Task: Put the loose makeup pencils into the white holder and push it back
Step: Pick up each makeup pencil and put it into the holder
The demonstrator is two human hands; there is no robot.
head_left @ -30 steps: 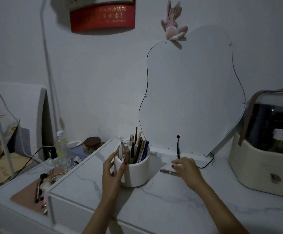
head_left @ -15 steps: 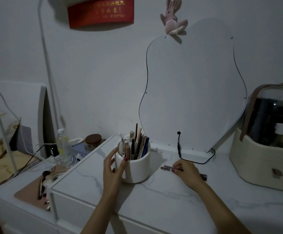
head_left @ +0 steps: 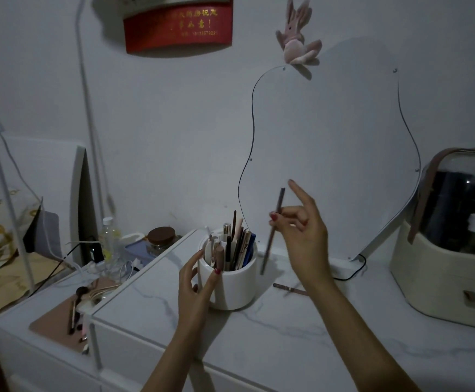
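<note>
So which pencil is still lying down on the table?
The loose pencil beside the right forearm lies flat on the table; another is held up in the right hand, the rest stand in the white holder.

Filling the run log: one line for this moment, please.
right hand: grip on raised pencil | left hand: steadying white holder | second pencil: loose on tabletop | phase: carrying to holder

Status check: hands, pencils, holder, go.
Left hand steadies round white holder. Right hand holds slim brown pencil beside it. One pencil loose on marble top.
</note>
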